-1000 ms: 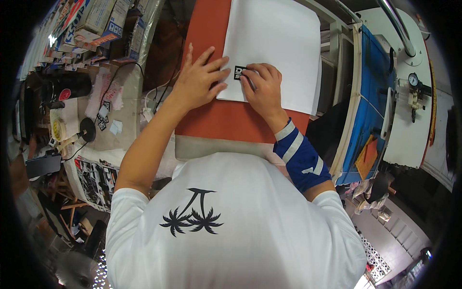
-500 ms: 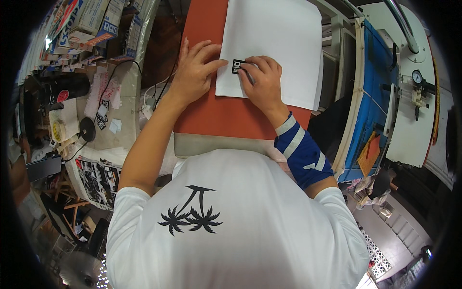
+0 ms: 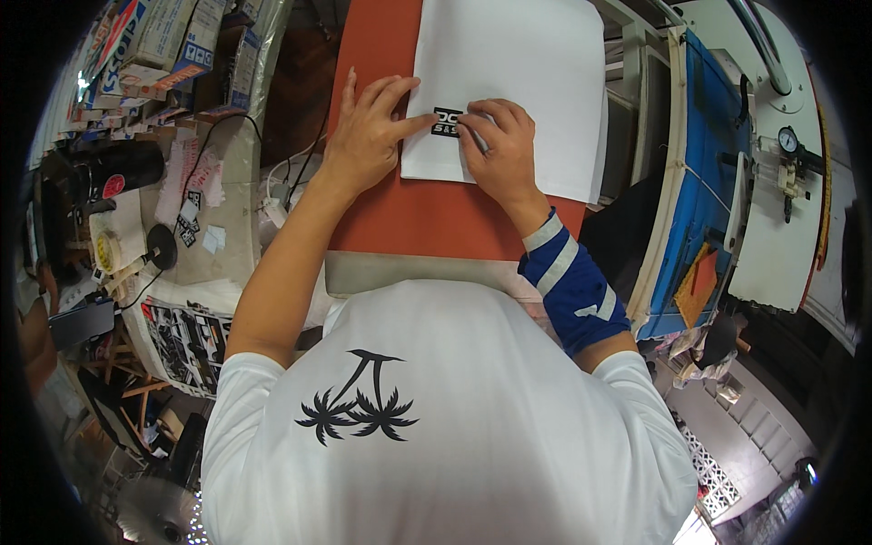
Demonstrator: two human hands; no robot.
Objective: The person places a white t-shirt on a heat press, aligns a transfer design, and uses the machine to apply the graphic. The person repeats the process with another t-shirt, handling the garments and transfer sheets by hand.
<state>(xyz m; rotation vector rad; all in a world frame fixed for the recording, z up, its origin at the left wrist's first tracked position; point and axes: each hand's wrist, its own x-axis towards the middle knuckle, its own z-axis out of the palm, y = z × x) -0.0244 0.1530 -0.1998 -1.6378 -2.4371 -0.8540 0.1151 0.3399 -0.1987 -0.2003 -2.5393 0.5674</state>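
Note:
A small black square label (image 3: 443, 129) with white print lies near the near left corner of a white folded cloth or sheet (image 3: 509, 54). The cloth rests on an orange-red board (image 3: 454, 222). My left hand (image 3: 368, 132) has its fingers spread over the cloth's left edge; its thumb reaches the label's left side. With thumb and bent fingers, my right hand (image 3: 504, 150) pinches at the label's right edge, covering part of it. A blue sleeve (image 3: 577, 291) with white stripes covers my right forearm.
Right of the board stand a blue panel (image 3: 704, 163) and a white machine plate with a round pressure gauge (image 3: 787, 139). A side table on the left carries loose black labels (image 3: 189, 218), a black lamp base (image 3: 163, 246) and a cable. Cardboard boxes (image 3: 177, 45) are piled beyond it.
The label has been turned nearly square to the cloth and moved slightly left, showing more of its face. My left thumb now meets its left side; my right fingers have shifted to its right edge.

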